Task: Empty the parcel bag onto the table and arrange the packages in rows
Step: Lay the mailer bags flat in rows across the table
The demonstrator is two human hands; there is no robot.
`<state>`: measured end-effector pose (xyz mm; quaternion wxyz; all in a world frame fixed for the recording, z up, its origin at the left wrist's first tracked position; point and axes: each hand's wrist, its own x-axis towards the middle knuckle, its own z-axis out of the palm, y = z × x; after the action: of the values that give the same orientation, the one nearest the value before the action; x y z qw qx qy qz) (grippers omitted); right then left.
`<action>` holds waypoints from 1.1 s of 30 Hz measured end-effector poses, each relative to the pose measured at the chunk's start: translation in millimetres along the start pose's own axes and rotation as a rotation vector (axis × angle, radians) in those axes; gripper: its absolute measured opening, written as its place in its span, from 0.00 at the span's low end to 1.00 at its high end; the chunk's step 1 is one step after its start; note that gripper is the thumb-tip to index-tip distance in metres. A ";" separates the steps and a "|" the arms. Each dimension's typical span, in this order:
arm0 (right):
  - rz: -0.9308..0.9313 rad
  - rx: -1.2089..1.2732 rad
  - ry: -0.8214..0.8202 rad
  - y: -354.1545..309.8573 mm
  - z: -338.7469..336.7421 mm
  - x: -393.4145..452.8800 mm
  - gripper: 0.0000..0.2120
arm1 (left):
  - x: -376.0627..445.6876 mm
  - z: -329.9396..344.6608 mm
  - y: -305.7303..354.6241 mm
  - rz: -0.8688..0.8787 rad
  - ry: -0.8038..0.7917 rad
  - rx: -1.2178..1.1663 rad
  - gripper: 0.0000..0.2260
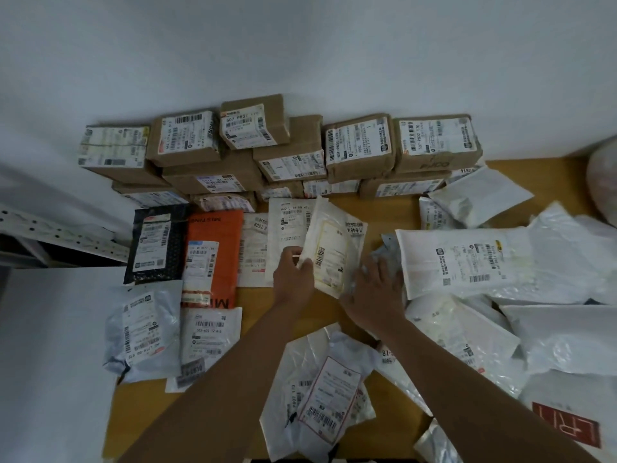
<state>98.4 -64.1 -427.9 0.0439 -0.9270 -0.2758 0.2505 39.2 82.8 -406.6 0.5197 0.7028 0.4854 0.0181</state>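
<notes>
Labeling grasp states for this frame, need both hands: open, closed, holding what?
Left hand: closed, gripping the cream mailer by its left edge.
Right hand: open, fingers spread, resting on the crumpled grey bag.

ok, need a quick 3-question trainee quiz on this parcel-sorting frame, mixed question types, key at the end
1. True or false: the brown cardboard boxes are stacked along the wall at the back of the wooden table.
2. Which hand grips the white plastic mailer with a yellow-bordered label?
3. The orange plastic mailer lies directly right of: A) a black dotted mailer B) a red box C) a grey tray.

Key: 1 true. 2 the left hand; the right hand lies on crumpled packages beside it. 3 A.
</notes>
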 end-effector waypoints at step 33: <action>-0.172 -0.221 -0.031 -7.6 4.6 51.7 0.34 | 31.0 17.1 -17.5 0.271 -0.153 0.706 0.26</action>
<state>129.8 -30.4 -453.0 -0.0414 -0.8951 -0.3807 0.2284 53.0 92.2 -442.4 0.2732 0.8957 0.3243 -0.1339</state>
